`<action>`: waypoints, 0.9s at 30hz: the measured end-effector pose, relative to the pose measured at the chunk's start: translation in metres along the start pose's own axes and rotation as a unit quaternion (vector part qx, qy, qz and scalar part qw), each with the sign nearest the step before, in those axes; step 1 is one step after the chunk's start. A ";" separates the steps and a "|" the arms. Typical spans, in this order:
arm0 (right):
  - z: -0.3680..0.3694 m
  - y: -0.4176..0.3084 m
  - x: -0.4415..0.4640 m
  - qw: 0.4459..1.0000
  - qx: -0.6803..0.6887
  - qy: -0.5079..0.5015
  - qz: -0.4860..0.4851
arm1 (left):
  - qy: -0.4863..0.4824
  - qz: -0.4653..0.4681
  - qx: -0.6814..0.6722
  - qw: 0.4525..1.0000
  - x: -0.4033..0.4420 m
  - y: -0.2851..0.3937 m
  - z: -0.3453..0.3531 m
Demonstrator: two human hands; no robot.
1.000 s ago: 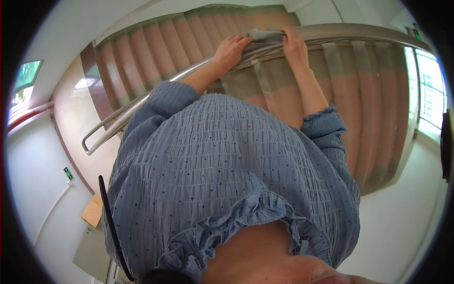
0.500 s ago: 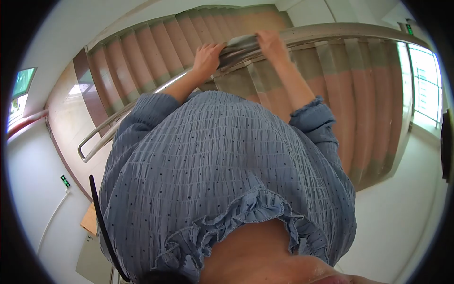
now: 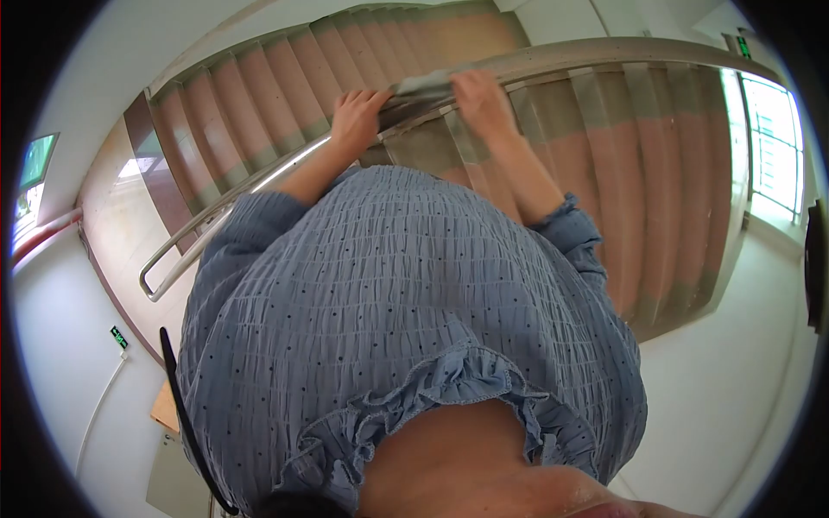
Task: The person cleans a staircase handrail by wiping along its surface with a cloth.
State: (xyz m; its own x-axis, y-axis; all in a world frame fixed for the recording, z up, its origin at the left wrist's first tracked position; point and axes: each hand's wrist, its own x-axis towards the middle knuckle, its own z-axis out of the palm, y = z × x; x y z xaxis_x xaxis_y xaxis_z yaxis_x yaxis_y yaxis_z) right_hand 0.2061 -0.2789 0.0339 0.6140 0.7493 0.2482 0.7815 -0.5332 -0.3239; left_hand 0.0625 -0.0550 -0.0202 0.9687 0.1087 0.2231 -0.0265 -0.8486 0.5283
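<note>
A metal handrail (image 3: 587, 53) curves across the top of the head view between two runs of stairs. A grey cloth (image 3: 423, 85) lies over the rail, stretched between my two hands. My left hand (image 3: 359, 119) is closed on the cloth's left end, with its fingers bent over the rail. At the other end, my right hand (image 3: 484, 102) is closed on the cloth, slightly blurred by motion. The cloth's underside is hidden.
Brown steps (image 3: 639, 173) lie right of and below the rail, and more steps (image 3: 259, 95) rise beyond it. The rail's bent end (image 3: 152, 289) is at the left. A bright window (image 3: 773, 147) is at the far right.
Both hands and the cloth have shifted left along the rail, still together. The view has also turned slightly.
</note>
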 end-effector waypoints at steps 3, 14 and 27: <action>0.006 -0.038 -0.009 0.997 0.066 0.008 -0.034 | -0.018 0.011 -0.002 1.000 -0.031 -0.006 -0.017; -0.044 0.023 -0.015 0.991 -0.056 0.114 0.036 | 0.021 0.226 0.023 0.974 0.044 0.046 -0.001; -0.023 0.019 -0.032 0.986 -0.034 0.146 0.069 | -0.022 0.235 0.046 0.971 0.036 0.039 -0.006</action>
State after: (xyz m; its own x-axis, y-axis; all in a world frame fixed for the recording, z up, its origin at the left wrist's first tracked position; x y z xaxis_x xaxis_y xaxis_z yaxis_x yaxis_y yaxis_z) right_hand 0.2037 -0.3218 0.0406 0.7123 0.5279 0.4625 0.6884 -0.6538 -0.3141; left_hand 0.0945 -0.0812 0.0130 0.8643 -0.3228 0.3858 -0.4484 -0.8421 0.2998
